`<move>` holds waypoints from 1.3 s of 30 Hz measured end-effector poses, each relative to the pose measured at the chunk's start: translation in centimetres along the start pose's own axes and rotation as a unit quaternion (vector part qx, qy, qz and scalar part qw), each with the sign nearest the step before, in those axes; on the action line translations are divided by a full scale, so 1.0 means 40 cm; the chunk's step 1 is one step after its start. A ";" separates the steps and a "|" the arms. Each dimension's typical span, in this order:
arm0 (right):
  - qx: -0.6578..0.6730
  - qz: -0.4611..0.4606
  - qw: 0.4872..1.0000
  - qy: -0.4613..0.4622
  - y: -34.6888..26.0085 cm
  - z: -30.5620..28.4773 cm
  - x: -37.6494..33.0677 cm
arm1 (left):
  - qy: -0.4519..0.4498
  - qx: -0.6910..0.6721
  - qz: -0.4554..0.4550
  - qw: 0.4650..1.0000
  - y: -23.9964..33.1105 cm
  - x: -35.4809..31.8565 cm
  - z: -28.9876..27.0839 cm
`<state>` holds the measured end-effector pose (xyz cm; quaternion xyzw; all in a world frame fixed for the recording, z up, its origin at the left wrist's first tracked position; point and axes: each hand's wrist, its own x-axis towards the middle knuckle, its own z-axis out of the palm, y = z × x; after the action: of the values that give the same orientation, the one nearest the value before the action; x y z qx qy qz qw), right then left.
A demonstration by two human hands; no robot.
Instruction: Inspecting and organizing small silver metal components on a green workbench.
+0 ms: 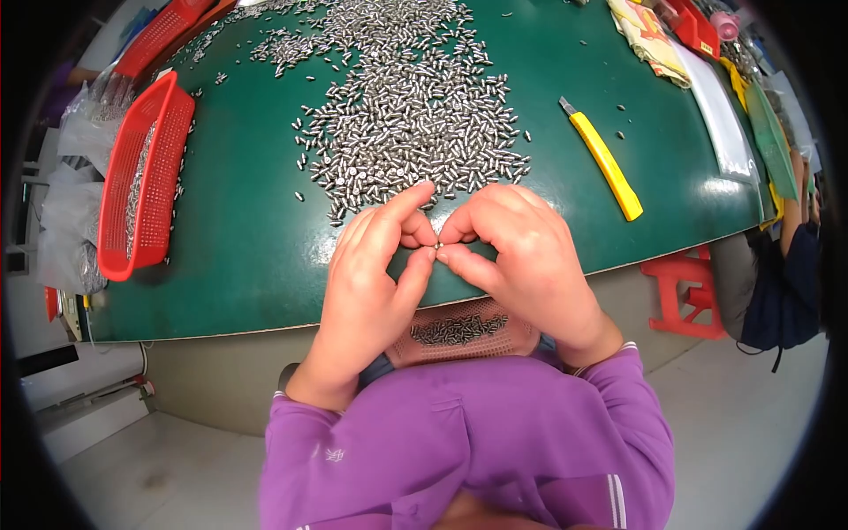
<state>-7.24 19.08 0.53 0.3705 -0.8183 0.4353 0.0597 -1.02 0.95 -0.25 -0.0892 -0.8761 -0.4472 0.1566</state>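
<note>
Metal glints where a tiny steel pin (438, 246) is pinched between the fingers of the left hand (375, 274) and right hand (521, 256). Just beyond the fingertips a heap of pins (406, 106) covers the green tabletop (238, 238); below them sits a pink basket (464, 331), and to their right a yellow knife (605, 163).

Small shiny metal pins (411, 115) lie on the matt green worktop (238, 238). The red basket (141, 181) is perforated plastic. The yellow cutter (603, 161) looks smooth plastic.
</note>
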 end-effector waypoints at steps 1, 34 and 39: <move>-0.002 -0.008 1.000 0.000 0.001 -0.001 -0.002 | -0.003 0.000 0.002 1.000 0.001 0.000 -0.001; -0.061 -0.030 0.997 0.025 0.003 0.004 0.020 | 0.044 0.079 0.006 0.996 0.015 0.022 0.022; -0.067 -0.053 0.996 0.012 0.001 0.013 0.023 | 0.045 0.050 0.000 0.998 0.007 0.014 0.020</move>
<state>-7.82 18.19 0.55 0.4030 -0.8242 0.3803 0.1173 -1.60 1.76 -0.29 -0.0604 -0.8895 -0.4062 0.2002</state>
